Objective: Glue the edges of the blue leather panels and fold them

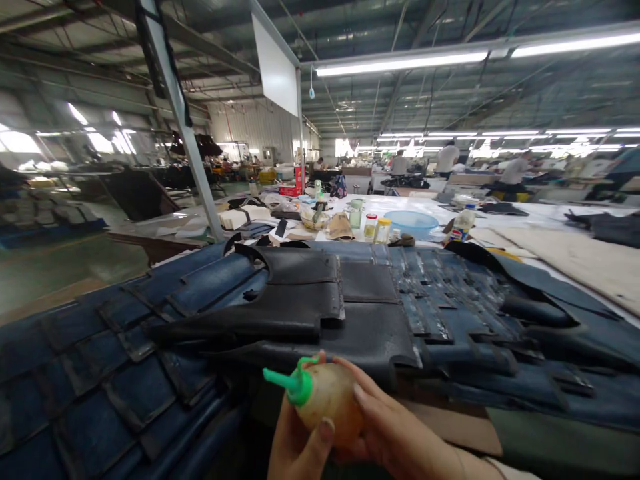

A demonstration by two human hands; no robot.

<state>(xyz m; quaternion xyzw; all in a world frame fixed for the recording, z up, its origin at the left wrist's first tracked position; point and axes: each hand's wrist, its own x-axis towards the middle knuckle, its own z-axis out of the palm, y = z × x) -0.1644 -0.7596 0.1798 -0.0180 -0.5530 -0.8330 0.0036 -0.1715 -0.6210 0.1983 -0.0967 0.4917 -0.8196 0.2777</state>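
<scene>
A small squeeze bottle (330,403) with amber liquid and a green nozzle pointing left sits low in the middle of the head view. My left hand (295,443) wraps it from below, thumb on its front. My right hand (395,433) closes on it from the right, fingers over the top. Just beyond the bottle lies a stack of dark cut leather pieces (300,300) on rows of overlapping dark blue pieces (450,293).
Overlapping blue pieces (100,373) cover the left of the table. Farther back stand jars (376,229), a blue basin (413,222), a bottle (463,225) and papers. A slanted steel post (185,120) rises at left. People work at distant tables (515,170).
</scene>
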